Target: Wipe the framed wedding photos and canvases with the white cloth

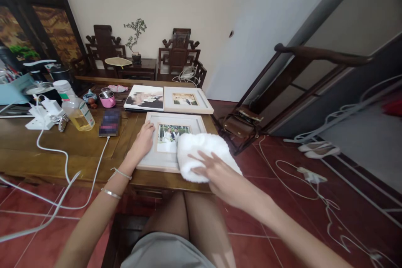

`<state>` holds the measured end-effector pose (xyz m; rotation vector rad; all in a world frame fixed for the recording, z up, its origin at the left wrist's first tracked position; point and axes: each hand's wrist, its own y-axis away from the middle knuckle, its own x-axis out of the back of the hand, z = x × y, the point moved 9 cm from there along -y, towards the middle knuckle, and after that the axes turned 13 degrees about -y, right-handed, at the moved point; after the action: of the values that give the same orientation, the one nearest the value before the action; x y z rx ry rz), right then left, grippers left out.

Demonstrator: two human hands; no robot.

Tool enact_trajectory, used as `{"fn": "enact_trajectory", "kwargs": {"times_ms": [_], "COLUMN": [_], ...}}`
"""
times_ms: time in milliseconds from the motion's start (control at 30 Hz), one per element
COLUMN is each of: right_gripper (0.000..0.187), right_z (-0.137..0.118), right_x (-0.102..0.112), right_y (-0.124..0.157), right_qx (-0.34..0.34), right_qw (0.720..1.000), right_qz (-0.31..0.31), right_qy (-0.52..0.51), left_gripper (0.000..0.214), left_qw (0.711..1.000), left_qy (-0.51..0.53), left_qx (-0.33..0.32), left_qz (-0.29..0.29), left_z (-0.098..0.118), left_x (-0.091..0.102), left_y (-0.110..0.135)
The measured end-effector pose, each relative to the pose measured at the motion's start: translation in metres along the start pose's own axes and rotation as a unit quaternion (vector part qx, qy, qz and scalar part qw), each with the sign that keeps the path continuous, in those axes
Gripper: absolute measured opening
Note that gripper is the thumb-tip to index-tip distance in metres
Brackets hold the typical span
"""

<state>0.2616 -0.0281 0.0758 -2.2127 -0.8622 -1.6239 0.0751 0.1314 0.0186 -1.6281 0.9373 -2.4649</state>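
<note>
At the near edge of the wooden tabletop [63, 150], a pale picture frame [171, 136] lies flat, photograph facing up. The left hand [143, 140] rests on the frame's left border, fingers loosely extended and laid on the surface, pinching nothing. The right hand [213, 169] is spread, palm down, pressed on a white towel [201, 146] that covers the frame's right side and overhangs the tabletop edge. Behind the frame lie a second frame [185, 100] and a mounted photograph [145, 97], side by side. To the left stand a phone [109, 122] on a white cable [65, 163], a bottle [78, 111] and a pink cup [107, 99].
</note>
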Motion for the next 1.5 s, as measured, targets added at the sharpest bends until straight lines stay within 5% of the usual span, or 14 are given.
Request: {"fn": "enact_trajectory", "kwargs": {"times_ms": [167,267,433,600,733,1000,1167,1300,1500], "right_gripper": [0.077,0.077,0.068,0.072,0.071,0.076,0.078,0.078,0.07], "right_z": [-0.026,0.003,0.073,0.085,0.056,-0.032,-0.052,-0.013,0.085], "right_x": [-0.003,0.009,0.06,0.051,0.023,0.006,-0.008,-0.006,0.05], "right_y": [0.007,-0.027,-0.095,-0.132,-0.108,-0.001,0.006,-0.03,-0.091], "right_qx": [0.026,-0.022,-0.098,-0.077,-0.041,0.0,-0.018,-0.062,-0.141], "right_qw": [0.999,0.998,0.97,0.978,0.988,0.999,0.998,0.997,0.973], "right_qz": [0.003,0.054,0.211,0.152,0.088,-0.046,-0.034,0.028,0.182], "right_qy": [-0.044,-0.025,0.07,0.122,0.124,-0.005,-0.04,-0.033,0.008], "left_gripper": [0.05,0.051,0.052,0.049,0.048,0.058,0.06,0.061,0.055], "left_qw": [1.0,0.999,0.999,0.999,0.999,0.998,0.998,0.998,0.997], "left_qy": [-0.001,-0.01,-0.013,-0.009,-0.005,-0.014,-0.024,-0.023,-0.025], "left_qx": [0.01,0.006,0.0,0.017,0.02,0.037,0.022,0.011,0.015], "left_qz": [-0.022,-0.034,-0.035,-0.044,-0.04,-0.045,-0.058,-0.065,-0.067], "left_z": [0.002,0.003,0.004,0.003,0.006,0.006,0.01,0.012,0.013], "left_x": [-0.001,0.0,0.001,0.001,0.002,0.003,0.004,0.004,0.006], "left_y": [0.001,-0.001,-0.002,-0.001,-0.001,0.0,-0.001,-0.003,-0.003]}}
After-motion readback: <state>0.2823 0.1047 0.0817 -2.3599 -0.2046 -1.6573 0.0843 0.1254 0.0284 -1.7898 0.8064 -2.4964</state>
